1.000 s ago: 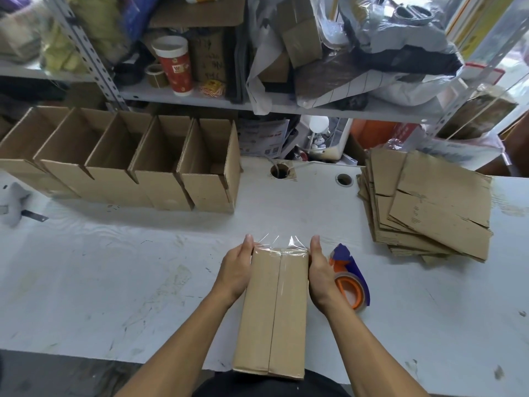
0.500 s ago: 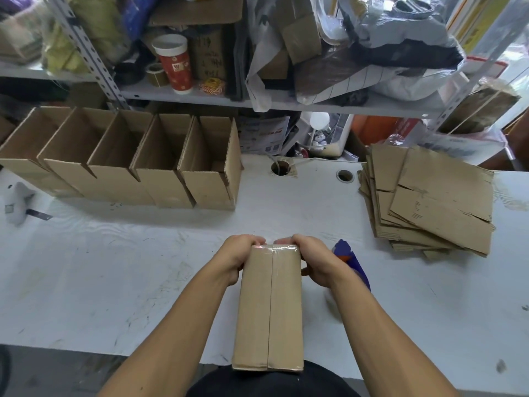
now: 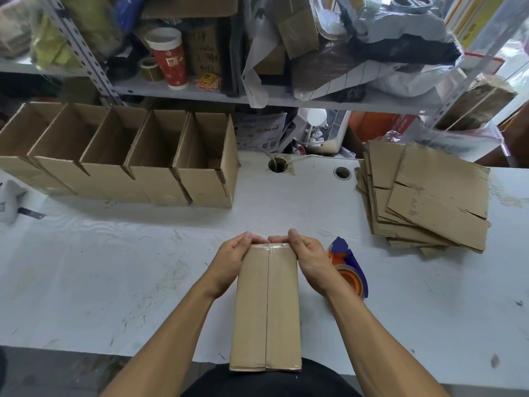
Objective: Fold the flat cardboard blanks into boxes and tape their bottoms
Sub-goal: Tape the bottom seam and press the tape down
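A folded cardboard box (image 3: 267,308) lies bottom-up at the table's near edge, its two flaps meeting in a centre seam with clear tape along it. My left hand (image 3: 233,260) grips the far left corner, fingers curled over the far end. My right hand (image 3: 307,260) grips the far right corner the same way, thumb on the taped edge. Both press the tape end down over the far edge. An orange and blue tape dispenser (image 3: 349,270) lies just right of my right hand. A stack of flat blanks (image 3: 429,196) sits at the right.
Several finished open boxes (image 3: 123,159) stand in a row at the back left. Two cable holes (image 3: 277,165) pierce the white table (image 3: 114,267). A cluttered shelf (image 3: 200,90) with a red cup overhangs the back. A grey object (image 3: 11,196) lies at the far left.
The loose tape end that stood up past the box's far edge is now folded down. Both hands moved from the box's sides to curl over its far end.
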